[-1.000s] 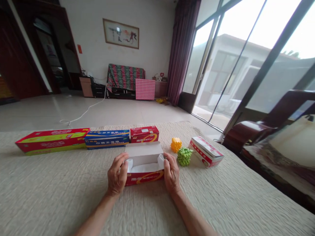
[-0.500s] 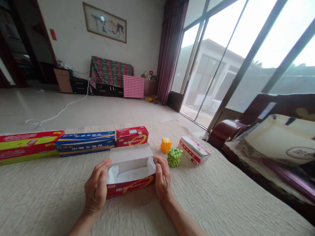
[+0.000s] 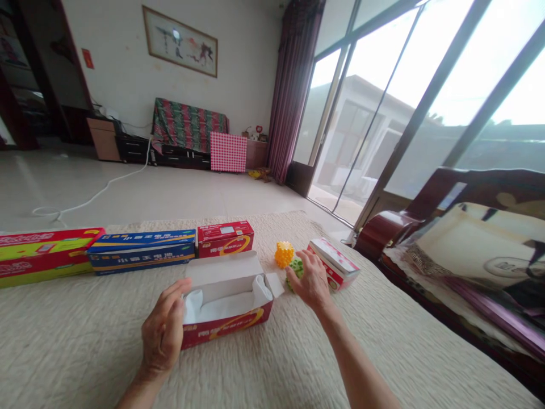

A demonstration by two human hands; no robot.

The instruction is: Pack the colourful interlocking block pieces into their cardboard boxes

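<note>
Here, left to right:
Left hand point(image 3: 164, 335): fingers spread, resting against the left end of the open red cardboard box point(image 3: 225, 304).
Box axis: long side runs left-right.
Right hand point(image 3: 313, 278): nearer, curled over the green knobbly toy block point(image 3: 297, 266), just right of the box; whether it grips, I cannot tell.
</note>
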